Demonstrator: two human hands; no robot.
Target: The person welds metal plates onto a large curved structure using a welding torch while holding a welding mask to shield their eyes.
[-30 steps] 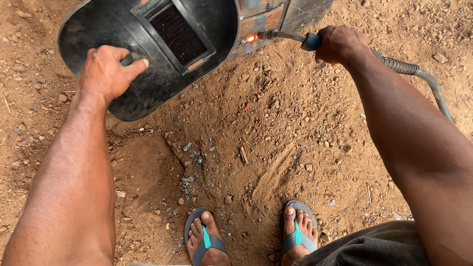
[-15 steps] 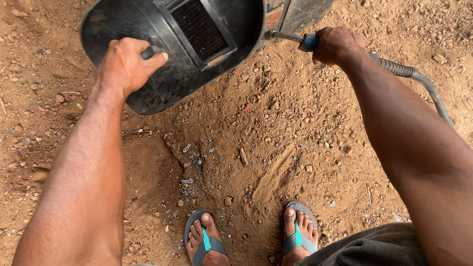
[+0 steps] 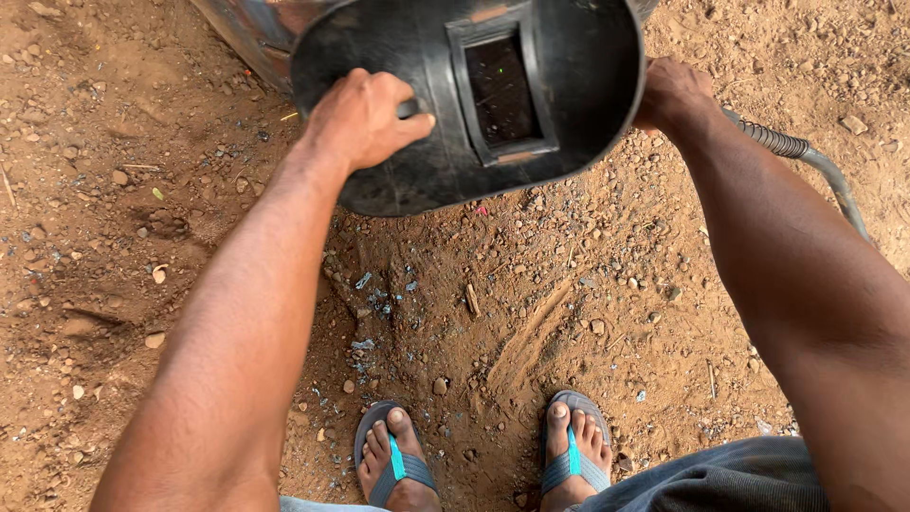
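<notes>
The left hand (image 3: 365,118) grips the black welding mask (image 3: 455,114) by its handle. The right hand (image 3: 675,93) stays half hidden; its grip cannot be told. The mask looks light and stiff, best held there.

Left hand (image 3: 365,118) clenched, arm outstretched; right hand (image 3: 675,95) partly hidden.

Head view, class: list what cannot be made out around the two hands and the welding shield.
- Right hand: its fingers and whatever it grips, hidden behind the black welding shield.
- Metal object behind the shield: cut off by the top edge.
- Ribbed cable: its far end passes behind the right forearm.
- Left hand: the handle it grips is mostly covered.
</notes>
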